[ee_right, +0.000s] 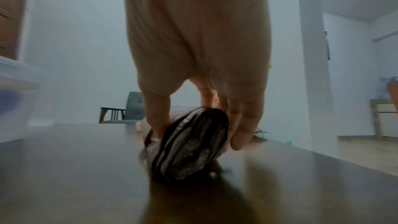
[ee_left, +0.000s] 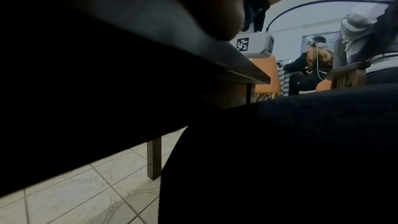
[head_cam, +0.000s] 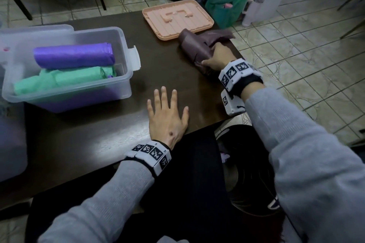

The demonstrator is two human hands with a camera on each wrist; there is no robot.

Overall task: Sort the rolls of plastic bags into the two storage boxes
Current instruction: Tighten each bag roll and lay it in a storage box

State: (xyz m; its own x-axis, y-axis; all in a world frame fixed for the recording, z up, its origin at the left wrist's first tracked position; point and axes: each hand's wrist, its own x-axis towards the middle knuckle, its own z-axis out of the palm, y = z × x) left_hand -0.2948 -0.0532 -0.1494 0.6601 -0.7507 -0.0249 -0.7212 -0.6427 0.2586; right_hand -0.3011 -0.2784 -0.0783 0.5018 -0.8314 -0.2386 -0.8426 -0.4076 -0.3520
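Observation:
My right hand [head_cam: 214, 58] grips a dark brown roll of plastic bags [head_cam: 194, 49] lying on the dark table near its right edge. In the right wrist view the thumb and fingers [ee_right: 241, 125] curl round the roll's end [ee_right: 189, 146], which still touches the tabletop. A loose tail of the roll trails toward the back right. My left hand [head_cam: 167, 112] lies flat, fingers spread, on the table near the front edge. A clear storage box [head_cam: 126, 81] at the left holds a purple roll [head_cam: 75, 55] and a green roll [head_cam: 65, 79].
A peach-coloured lid [head_cam: 177, 18] lies upside down at the table's back, touching the brown roll. A second clear container [head_cam: 11, 140] shows at the far left edge. Bags, one green [head_cam: 227, 4], stand on the tiled floor behind. Another person sits in the background [ee_left: 305, 72].

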